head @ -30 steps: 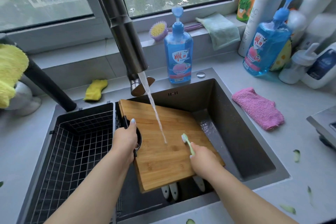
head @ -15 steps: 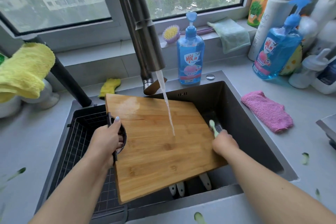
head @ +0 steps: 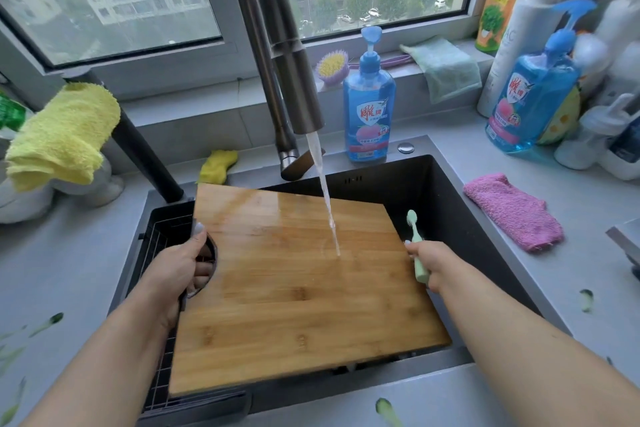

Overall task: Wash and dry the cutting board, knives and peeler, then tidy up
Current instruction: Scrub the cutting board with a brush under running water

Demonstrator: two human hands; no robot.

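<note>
A wet bamboo cutting board (head: 294, 288) is held over the dark sink (head: 433, 191), under a running stream of water (head: 327, 204) from the tall grey faucet (head: 277, 55). My left hand (head: 180, 267) grips the board at its handle hole on the left edge. My right hand (head: 433, 262) sits just off the board's right edge, closed on a pale green toothbrush (head: 415, 243) with its head pointing up. The knives and peeler are hidden below the board.
A black wire basket (head: 159, 246) fills the sink's left part. Blue dish soap bottles (head: 369, 107) stand behind and to the right. A pink cloth (head: 512, 211) lies on the right counter, a yellow towel (head: 62, 135) hangs at left, a yellow sponge (head: 218, 166) behind. Green peel scraps (head: 585, 298) dot the counter.
The board has risen toward me and tilted flatter, covering the utensils that showed beneath it. My right hand slid off the board's surface to its right edge with the toothbrush.
</note>
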